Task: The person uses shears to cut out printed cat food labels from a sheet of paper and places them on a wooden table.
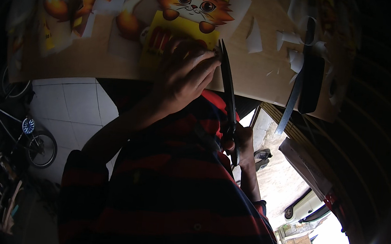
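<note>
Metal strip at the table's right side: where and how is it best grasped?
Probably pinch the metal strip by its near end, coming from the person's side: that end juts past the brown table top, so both faces look reachable. Further up, a black object crowds its right side. The right hand is nearer but holds the scissors.

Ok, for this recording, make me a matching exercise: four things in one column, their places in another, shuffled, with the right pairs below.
Things
1. Left hand
2. Right hand
3. Metal strip
4. Bicycle

Places
A. Sticking out past the near edge of the brown work surface
B. At the handles of the dark scissors
C. Far left of the picture, by the pale floor tiles
D. On the printed cat sheet

Right pairs: 1-D, 2-B, 3-A, 4-C
</note>
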A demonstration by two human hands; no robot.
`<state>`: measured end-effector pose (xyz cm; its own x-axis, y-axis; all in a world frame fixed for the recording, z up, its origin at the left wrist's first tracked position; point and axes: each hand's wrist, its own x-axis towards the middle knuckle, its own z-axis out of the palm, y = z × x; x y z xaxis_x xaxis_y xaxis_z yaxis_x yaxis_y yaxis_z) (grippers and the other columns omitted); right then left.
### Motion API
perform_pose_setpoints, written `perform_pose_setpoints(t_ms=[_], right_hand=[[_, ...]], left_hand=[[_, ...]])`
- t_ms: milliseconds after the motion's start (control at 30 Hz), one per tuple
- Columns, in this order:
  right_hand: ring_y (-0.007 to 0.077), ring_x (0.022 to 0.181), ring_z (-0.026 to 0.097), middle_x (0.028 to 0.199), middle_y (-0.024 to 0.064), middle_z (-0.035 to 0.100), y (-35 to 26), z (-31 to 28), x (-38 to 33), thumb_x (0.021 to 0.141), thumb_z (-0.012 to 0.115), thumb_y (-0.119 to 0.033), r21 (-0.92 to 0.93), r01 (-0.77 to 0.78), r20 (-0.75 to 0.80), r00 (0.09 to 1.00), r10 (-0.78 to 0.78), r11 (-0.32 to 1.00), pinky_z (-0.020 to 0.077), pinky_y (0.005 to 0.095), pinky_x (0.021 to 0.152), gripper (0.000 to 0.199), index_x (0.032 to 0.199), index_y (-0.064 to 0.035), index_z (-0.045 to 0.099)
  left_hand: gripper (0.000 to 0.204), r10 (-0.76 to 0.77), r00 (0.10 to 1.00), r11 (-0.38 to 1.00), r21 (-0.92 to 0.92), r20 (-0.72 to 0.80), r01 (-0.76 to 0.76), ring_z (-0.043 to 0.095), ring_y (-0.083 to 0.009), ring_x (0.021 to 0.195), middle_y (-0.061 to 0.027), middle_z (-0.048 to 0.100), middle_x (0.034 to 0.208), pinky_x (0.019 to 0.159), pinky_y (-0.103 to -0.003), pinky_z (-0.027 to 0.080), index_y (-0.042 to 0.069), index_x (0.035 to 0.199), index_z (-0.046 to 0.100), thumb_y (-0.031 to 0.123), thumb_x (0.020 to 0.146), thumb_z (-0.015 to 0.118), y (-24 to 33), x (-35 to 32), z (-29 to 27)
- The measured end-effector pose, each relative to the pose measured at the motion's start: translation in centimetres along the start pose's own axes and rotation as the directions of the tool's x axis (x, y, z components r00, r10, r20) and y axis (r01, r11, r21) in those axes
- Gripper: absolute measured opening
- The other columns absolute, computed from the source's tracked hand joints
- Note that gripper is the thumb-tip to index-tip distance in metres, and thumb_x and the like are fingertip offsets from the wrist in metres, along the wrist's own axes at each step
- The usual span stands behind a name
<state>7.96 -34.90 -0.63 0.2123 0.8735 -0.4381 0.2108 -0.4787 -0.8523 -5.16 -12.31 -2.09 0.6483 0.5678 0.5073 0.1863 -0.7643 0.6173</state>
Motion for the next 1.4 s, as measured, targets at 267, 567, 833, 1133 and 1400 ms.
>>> perform_pose_setpoints(t_ms=[267, 567, 833, 1133, 1400], right_hand=[[0.0066, 0.054, 0.055, 0.059, -0.0015, 0.054, -0.5, 0.1, 0.0, 0.078, 0.052, -0.080, -0.018, 0.039, -0.004, 0.999, -0.039, 0.999, 0.0403, 0.0247, 0.047, 0.083, 0.087, 0.0019, 0.059], [0.0088, 0.051, 0.047, 0.056, 0.0037, 0.052, -0.4, 0.0, 0.0, 0.073, 0.067, -0.072, 0.067, 0.013, -0.017, 1.000, -0.012, 0.998, 0.0357, 0.0289, 0.045, 0.075, 0.088, 0.0007, 0.061], [0.0088, 0.051, 0.053, 0.055, 0.0037, 0.054, -0.5, 0.1, 0.2, 0.075, 0.075, -0.060, 0.088, 0.036, -0.026, 0.999, -0.034, 0.995, 0.0382, 0.0285, 0.046, 0.063, 0.088, 0.0007, 0.061], [0.0073, 0.054, 0.052, 0.060, 0.0043, 0.055, -1.1, -1.1, 0.0, 0.076, 0.081, -0.043, 0.103, 0.013, 0.024, 1.000, -0.015, 0.995, 0.0399, 0.0281, 0.048, 0.050, 0.087, 0.0010, 0.059], [0.0051, 0.054, 0.045, 0.058, 0.0028, 0.052, -0.5, -1.5, -0.2, 0.073, 0.078, -0.056, 0.183, -0.067, 0.066, 0.996, 0.056, 0.981, 0.0359, 0.0267, 0.047, 0.062, 0.086, 0.0009, 0.058]], left_hand=[[0.032, 0.016, 1.000, 1.000, -0.018, 0.012, -0.016, 0.058, -0.0249, 0.099, -0.0049, 0.061, 0.104, 0.090, -0.044, 0.043, 0.003, 0.100, 0.066, 0.000, 0.070, 0.075, -0.1, -0.4, -0.2], [0.031, 0.032, 0.999, 0.999, -0.017, 0.012, -0.032, 0.057, -0.0250, 0.100, -0.0053, 0.061, 0.104, 0.090, -0.045, 0.044, 0.002, 0.099, 0.066, 0.000, 0.070, 0.074, -0.2, -0.6, -0.1], [0.031, 0.069, 0.998, 0.997, -0.028, -0.014, -0.070, 0.057, -0.0252, 0.099, -0.0053, 0.061, 0.105, 0.090, -0.044, 0.043, 0.003, 0.100, 0.066, -0.001, 0.070, 0.073, -0.5, -0.5, -0.1], [0.031, 0.070, 0.997, 0.996, -0.044, -0.021, -0.071, 0.057, -0.0256, 0.100, -0.0057, 0.060, 0.104, 0.090, -0.045, 0.044, 0.003, 0.101, 0.066, -0.001, 0.070, 0.072, -0.6, -0.8, 0.1], [0.030, 0.067, 0.998, 0.995, -0.071, 0.000, -0.067, 0.057, -0.0255, 0.100, -0.0060, 0.059, 0.103, 0.091, -0.046, 0.043, 0.004, 0.100, 0.065, -0.002, 0.071, 0.072, -0.6, -0.7, 0.0]])
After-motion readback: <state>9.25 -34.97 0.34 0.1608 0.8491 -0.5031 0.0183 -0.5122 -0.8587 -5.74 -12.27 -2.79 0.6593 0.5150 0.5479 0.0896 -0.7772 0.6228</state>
